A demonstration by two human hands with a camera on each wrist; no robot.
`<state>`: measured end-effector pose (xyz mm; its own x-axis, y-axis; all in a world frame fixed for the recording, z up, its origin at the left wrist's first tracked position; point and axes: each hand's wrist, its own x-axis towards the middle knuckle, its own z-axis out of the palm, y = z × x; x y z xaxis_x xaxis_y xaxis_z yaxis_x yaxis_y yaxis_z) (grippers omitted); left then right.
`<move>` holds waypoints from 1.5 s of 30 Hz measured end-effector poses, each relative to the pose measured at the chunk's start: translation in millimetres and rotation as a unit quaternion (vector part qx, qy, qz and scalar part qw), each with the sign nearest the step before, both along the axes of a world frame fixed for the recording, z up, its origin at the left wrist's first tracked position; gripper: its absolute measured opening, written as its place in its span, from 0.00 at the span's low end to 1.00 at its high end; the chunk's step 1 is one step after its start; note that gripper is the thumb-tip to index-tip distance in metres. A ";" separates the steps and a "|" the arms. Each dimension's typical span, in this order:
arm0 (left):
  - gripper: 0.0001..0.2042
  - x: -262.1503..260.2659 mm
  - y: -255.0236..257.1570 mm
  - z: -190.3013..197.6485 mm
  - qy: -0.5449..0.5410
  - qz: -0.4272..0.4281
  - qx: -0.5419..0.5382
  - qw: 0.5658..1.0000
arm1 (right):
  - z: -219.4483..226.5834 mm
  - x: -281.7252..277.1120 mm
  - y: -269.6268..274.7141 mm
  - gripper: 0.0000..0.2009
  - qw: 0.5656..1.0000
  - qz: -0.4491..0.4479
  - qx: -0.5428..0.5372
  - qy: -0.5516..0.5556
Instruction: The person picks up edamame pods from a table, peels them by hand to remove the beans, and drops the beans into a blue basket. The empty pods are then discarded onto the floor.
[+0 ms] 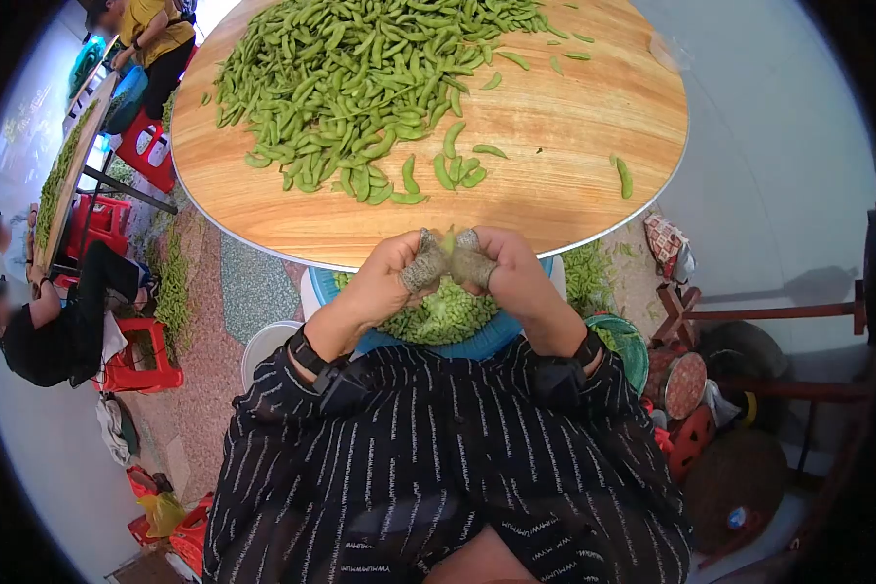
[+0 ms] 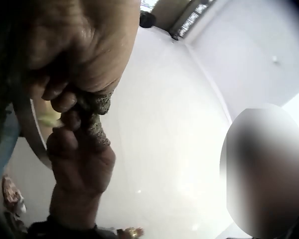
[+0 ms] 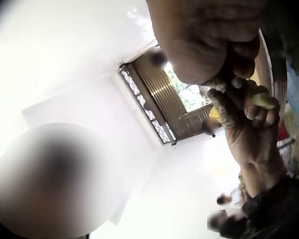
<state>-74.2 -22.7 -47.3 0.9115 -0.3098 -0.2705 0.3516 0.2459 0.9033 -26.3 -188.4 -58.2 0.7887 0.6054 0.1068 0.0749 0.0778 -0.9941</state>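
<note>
My left hand (image 1: pixel 384 277) and right hand (image 1: pixel 521 277) meet just off the near edge of a round wooden table (image 1: pixel 574 146). Between their fingertips they pinch a green soybean pod (image 1: pixel 448 240), which also shows in the right wrist view as a pale green pod (image 3: pixel 264 101). Rough grey-green covers (image 1: pixel 423 270) wrap both thumbs. Below the hands, a blue basin (image 1: pixel 370 344) holds many shelled green beans (image 1: pixel 453 313). A large heap of soybean pods (image 1: pixel 350 83) covers the far left of the tabletop, with several loose pods (image 1: pixel 453 173) nearer me.
Left of the basin stands a white bucket (image 1: pixel 266 348); to its right is a green basket (image 1: pixel 630 355). Pods (image 1: pixel 586 277) lie on the floor. People sit at another table (image 1: pixel 73 185) on the left, near red stools (image 1: pixel 151 355). A wooden frame (image 1: pixel 769 311) stands right.
</note>
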 end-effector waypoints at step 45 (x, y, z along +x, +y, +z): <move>0.06 31.9 -6.2 60.7 -0.374 -0.022 0.515 0.771 | -30.6 -27.0 -202.2 0.06 0.839 -0.100 -0.519 -0.128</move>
